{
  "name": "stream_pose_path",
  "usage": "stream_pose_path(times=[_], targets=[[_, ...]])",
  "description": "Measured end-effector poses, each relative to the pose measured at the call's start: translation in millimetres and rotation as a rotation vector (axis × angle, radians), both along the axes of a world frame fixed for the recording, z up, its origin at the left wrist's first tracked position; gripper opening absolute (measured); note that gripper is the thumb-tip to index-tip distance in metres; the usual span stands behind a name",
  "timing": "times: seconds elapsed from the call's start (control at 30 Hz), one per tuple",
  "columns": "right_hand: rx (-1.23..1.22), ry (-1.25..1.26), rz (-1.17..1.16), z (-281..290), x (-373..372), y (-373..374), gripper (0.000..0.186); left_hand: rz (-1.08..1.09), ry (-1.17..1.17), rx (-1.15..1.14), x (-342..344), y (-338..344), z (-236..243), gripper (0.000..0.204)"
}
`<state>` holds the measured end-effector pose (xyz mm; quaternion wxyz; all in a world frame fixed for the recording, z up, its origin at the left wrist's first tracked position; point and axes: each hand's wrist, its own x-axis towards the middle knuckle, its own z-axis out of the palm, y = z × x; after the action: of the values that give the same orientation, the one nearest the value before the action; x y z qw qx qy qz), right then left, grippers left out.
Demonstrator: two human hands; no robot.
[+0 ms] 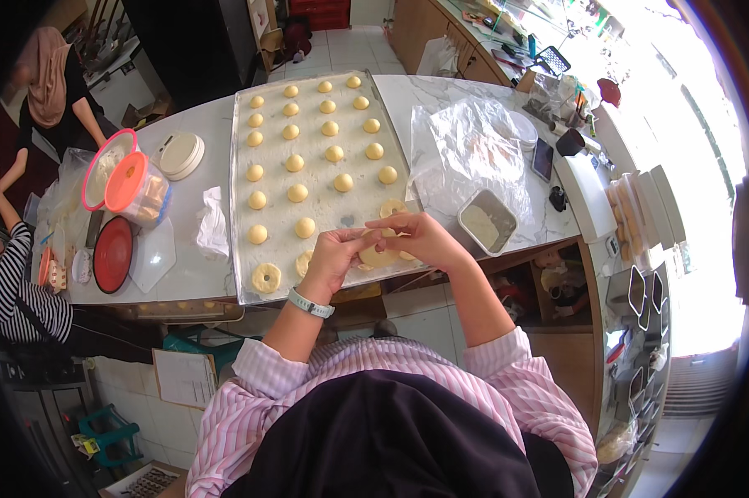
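Between my two hands is a flattened pale yellow piece of dough [380,256], held over the near edge of a large baking tray [316,286]. My left hand [339,256], with a pale watch strap at the wrist, pinches its left side. My right hand [424,238] is curled over it from the right, fingers meeting the left ones at the middle. Rows of round dough balls [297,192] fill the tray beyond. At the near left corner lies a dough ring [265,278] with a hole; another ring [393,207] sits behind my right hand. My hands partly cover other pieces in the near row.
Right of the tray are a metal tin [487,222] with pale contents, a clear plastic sheet [474,149] and a phone [542,159]. To the left are a white cloth [213,222], a red plate [114,255], an orange-lidded tub [146,195] and a kitchen scale [181,155]. Other people stand far left.
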<state>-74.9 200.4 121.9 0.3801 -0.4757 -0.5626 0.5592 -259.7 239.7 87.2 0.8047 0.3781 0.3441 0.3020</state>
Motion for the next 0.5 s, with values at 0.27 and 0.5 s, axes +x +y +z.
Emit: stream_pose_path(times=[0.27, 0.5], targets=[[-0.014, -0.169, -0.179, 8.3, -3.3, -3.5, 0.038, 0.141, -0.049, -0.099, 1.8, -4.1, -2.0, 0.027], [-0.060, -0.099, -0.130, 7.0, -8.3, 0.6, 0.043, 0.104, -0.009, -0.090, -3.2, -0.6, -6.5, 0.026]])
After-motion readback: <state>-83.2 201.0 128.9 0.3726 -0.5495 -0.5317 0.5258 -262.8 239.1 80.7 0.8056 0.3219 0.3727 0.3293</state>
